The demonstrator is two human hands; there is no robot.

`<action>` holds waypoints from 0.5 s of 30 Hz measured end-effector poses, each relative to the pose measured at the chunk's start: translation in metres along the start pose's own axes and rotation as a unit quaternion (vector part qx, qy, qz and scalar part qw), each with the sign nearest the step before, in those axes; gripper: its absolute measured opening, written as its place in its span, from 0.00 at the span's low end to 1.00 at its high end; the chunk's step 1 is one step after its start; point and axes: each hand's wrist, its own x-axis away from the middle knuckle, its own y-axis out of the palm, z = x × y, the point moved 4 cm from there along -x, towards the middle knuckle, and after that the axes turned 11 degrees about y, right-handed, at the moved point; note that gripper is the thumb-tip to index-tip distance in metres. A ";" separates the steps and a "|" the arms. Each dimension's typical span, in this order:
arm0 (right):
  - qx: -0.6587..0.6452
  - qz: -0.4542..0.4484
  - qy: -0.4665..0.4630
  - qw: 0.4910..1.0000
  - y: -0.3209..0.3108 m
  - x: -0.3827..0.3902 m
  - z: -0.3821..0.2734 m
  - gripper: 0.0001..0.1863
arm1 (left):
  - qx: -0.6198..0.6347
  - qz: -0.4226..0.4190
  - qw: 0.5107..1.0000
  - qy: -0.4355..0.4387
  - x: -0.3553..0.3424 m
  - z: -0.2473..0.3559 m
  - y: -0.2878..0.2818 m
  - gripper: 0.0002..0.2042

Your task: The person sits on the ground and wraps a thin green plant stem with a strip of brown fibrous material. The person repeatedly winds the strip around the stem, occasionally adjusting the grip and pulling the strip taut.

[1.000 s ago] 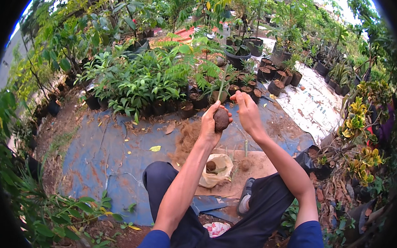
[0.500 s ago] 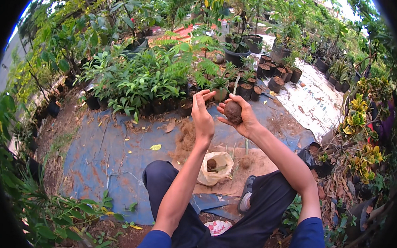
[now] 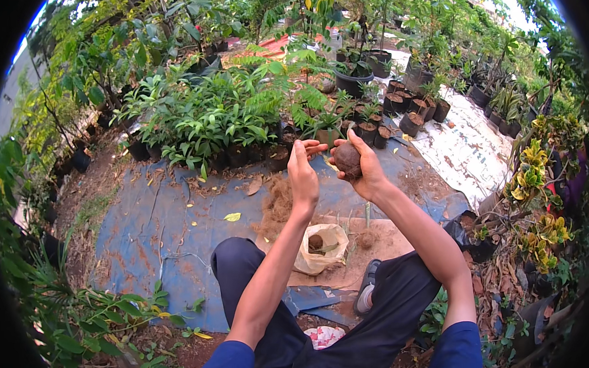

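Observation:
My right hand [image 3: 368,174] is wrapped round a dark brown ball of what looks like packed soil [image 3: 349,161], its thumb along the top. Fingers bent toward the ball but apart from it, my left hand [image 3: 304,181] holds nothing. Below them, between my knees, an open pale sack [image 3: 331,253] with rolled-down edges holds a round brown lump [image 3: 315,243]. A heap of loose brown fibre [image 3: 277,206] lies left of the sack, and a small brown clump [image 3: 366,238] sits to its right.
A worn blue tarp [image 3: 174,225] covers the ground, with a brown sheet [image 3: 391,235] under the sack. Leafy seedlings [image 3: 205,117] and black pots of soil [image 3: 412,123] line the far side. A white sheet [image 3: 463,148] stretches to the right, beside yellow-leaved shrubs [image 3: 531,174].
My right hand has turned slightly, and its thumb now lies further over the ball. My left hand's fingers have bent a little more toward the ball.

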 end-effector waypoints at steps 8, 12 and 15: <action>-0.042 -0.059 0.013 0.997 0.008 0.003 -0.001 0.24 | 0.020 0.007 0.999 -0.030 0.000 -0.009 0.000 0.26; -0.082 -0.054 0.026 0.995 0.005 0.005 -0.004 0.22 | 0.057 0.014 0.994 -0.093 0.001 -0.018 -0.001 0.26; -0.148 -0.036 0.024 0.988 0.003 0.010 -0.007 0.19 | 0.081 0.010 0.989 -0.123 0.002 -0.023 -0.002 0.27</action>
